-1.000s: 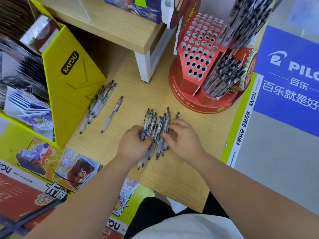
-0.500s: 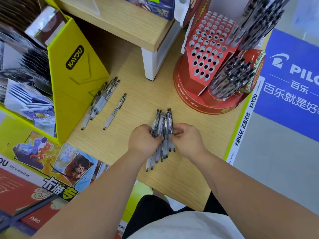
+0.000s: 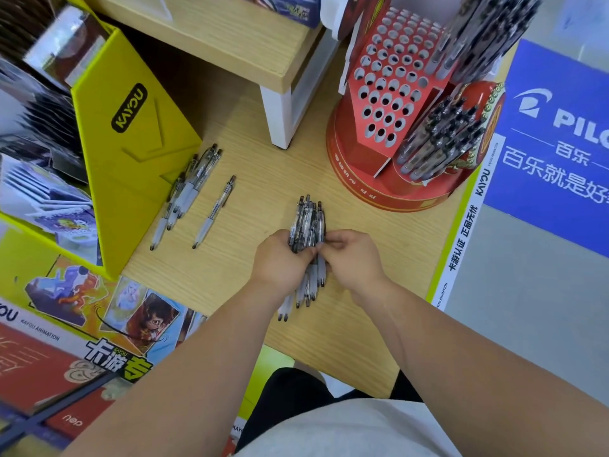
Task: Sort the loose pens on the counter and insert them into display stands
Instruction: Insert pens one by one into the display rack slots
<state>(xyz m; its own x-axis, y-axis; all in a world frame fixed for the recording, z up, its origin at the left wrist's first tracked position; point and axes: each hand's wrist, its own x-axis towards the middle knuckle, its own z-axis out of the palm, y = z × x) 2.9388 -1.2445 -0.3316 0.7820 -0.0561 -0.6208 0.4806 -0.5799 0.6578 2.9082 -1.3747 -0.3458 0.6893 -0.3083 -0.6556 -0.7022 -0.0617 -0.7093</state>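
Head view looks down on a wooden counter [image 3: 263, 179]. Near its middle is a bundle of pens [image 3: 308, 225], lined up toward twelve o'clock with the writing tips fanning out at six o'clock, toward the person. The left hand [image 3: 283, 258] grips the bundle from nine o'clock, its fingers curled round the barrels. The right hand [image 3: 354, 258] meets it from three o'clock, thumb and forefinger pinching the pens on that side. I cannot tell whether the bundle rests on the wood or is lifted just off it.

At one o'clock from the bundle stands a round red display stand [image 3: 359, 179] with a slanted face full of round holes. Dark-topped pens [image 3: 438, 140] stand packed in its lower tier at two o'clock.

At ten o'clock from the hands a single pen [image 3: 216, 211] lies alone and well apart from the bundle. Farther out the same way, a small pile of pens [image 3: 188, 189] lies just beside the foot of a yellow card rack [image 3: 131, 166] marked KAYOU. A low wooden shelf [image 3: 230, 37] with a white leg sits at twelve o'clock. A blue sign [image 3: 560, 133] is at three o'clock, beyond the counter's edge.
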